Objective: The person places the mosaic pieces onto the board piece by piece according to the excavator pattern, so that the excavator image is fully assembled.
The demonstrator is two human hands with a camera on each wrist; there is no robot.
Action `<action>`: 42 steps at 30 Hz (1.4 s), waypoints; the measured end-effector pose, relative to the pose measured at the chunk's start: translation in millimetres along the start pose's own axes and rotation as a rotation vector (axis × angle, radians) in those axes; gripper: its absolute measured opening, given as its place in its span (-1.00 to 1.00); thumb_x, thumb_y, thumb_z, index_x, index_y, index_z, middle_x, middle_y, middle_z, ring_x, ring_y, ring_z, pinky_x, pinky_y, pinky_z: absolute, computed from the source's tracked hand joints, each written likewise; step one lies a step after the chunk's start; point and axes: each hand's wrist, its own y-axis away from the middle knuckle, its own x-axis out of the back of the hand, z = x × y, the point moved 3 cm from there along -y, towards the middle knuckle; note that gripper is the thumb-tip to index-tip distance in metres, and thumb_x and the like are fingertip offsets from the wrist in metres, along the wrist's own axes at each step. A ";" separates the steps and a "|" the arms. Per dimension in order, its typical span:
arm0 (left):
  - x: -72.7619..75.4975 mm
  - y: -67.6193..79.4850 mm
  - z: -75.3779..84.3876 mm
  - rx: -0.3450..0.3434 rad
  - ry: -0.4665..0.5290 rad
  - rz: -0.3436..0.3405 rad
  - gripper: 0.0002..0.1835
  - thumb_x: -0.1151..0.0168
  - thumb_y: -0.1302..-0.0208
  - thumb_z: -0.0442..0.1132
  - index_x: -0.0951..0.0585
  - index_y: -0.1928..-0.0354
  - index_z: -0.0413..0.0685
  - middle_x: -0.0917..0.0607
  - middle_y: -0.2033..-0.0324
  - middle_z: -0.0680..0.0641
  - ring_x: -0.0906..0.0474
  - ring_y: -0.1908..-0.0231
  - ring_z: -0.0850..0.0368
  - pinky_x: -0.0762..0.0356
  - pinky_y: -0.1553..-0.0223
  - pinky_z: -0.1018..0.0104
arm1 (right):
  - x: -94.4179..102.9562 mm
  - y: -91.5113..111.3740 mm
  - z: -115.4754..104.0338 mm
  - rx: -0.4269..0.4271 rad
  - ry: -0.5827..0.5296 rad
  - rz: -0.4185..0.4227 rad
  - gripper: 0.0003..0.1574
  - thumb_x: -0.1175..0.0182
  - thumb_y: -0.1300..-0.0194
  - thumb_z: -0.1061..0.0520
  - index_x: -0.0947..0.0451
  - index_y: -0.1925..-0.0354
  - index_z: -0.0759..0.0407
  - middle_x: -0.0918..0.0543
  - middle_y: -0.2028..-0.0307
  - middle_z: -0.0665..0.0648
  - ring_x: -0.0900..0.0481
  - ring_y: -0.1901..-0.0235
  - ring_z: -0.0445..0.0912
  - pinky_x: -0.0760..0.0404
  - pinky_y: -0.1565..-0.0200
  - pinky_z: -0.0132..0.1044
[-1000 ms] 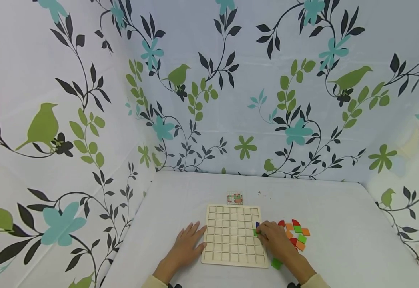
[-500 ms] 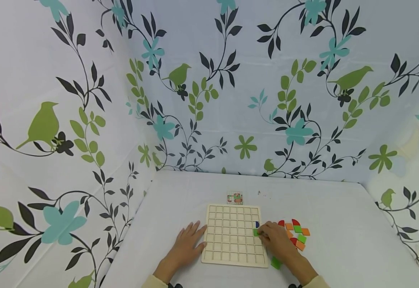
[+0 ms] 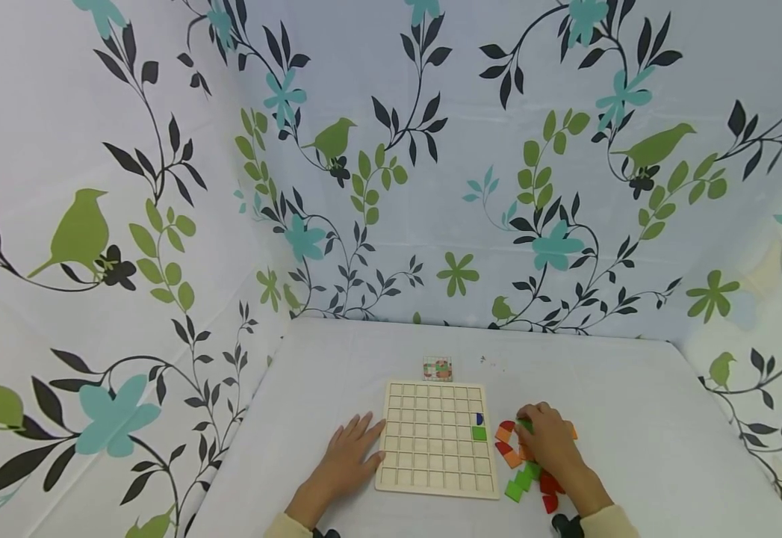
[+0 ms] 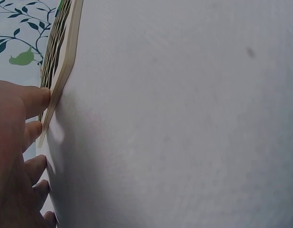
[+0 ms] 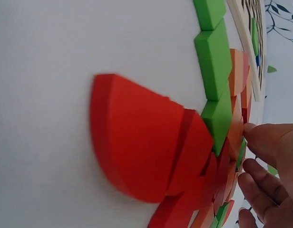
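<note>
My left hand lies flat at the left edge of a pale wooden grid board, its fingers spread; in the left wrist view the thumb touches the board's side. On the board's right side sit a green square and, just above it, a small blue rounded piece. My right hand is over the loose pieces to the right, fingertips beside a green piece. In the right wrist view a gap shows between thumb and fingers, with a green piece near it.
Loose red, orange and green pieces lie between the board and my right arm, some touching. A small patterned card lies behind the board. Patterned cloth walls stand around the white table.
My right hand has left the green square on the board and moved right over the loose pieces, which are now spread differently, closer to the board. My left hand stays in place.
</note>
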 end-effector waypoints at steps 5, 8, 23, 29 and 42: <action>1.2 -0.1 0.1 -0.008 0.008 0.009 -0.35 -0.16 -0.56 0.08 -0.38 -0.58 0.08 -0.28 -0.60 -0.23 -0.12 -0.60 -0.35 -0.03 -0.53 -0.46 | 3.4 -3.2 5.2 -0.031 -0.025 0.000 -0.64 -0.45 -0.34 0.11 -0.68 -0.04 0.22 -0.65 0.07 0.28 -0.58 0.05 0.18 -0.55 0.05 0.22; 0.0 -0.1 -0.5 -0.001 0.003 0.005 -0.35 -0.16 -0.56 0.09 -0.37 -0.59 0.09 -0.28 -0.60 -0.21 -0.11 -0.61 -0.33 -0.03 -0.54 -0.44 | 3.0 -5.1 8.1 -0.040 -0.032 0.004 -0.59 -0.44 -0.34 0.12 -0.65 -0.08 0.24 -0.65 0.02 0.31 -0.59 0.03 0.20 -0.55 0.04 0.24; -1.9 -1.1 -2.4 -0.006 0.020 -0.005 -0.34 -0.16 -0.55 0.10 -0.37 -0.59 0.08 -0.28 -0.60 -0.23 -0.10 -0.60 -0.34 -0.02 -0.53 -0.46 | -0.4 -34.2 7.7 -0.028 -0.009 -0.023 -0.73 -0.42 -0.38 0.19 -0.68 0.01 0.28 -0.64 0.16 0.26 -0.58 0.18 0.11 -0.61 -0.01 0.29; -4.6 -1.3 -5.2 0.007 0.009 -0.012 -0.34 -0.16 -0.55 0.11 -0.37 -0.59 0.10 -0.27 -0.61 -0.20 -0.10 -0.61 -0.32 -0.02 -0.54 -0.44 | -6.5 -40.6 10.6 -0.083 -0.032 -0.047 -0.67 -0.46 -0.37 0.10 -0.66 0.03 0.28 -0.63 0.23 0.21 -0.55 0.24 0.09 -0.55 0.04 0.23; -4.2 -2.5 -5.9 -0.008 -0.003 -0.003 -0.33 -0.16 -0.55 0.11 -0.37 -0.59 0.09 -0.28 -0.60 -0.22 -0.11 -0.60 -0.34 -0.04 -0.53 -0.46 | -6.9 -36.2 5.3 -0.045 -0.062 -0.113 -0.63 -0.44 -0.37 0.15 -0.61 -0.07 0.26 -0.62 0.18 0.19 -0.56 0.20 0.04 -0.58 -0.02 0.28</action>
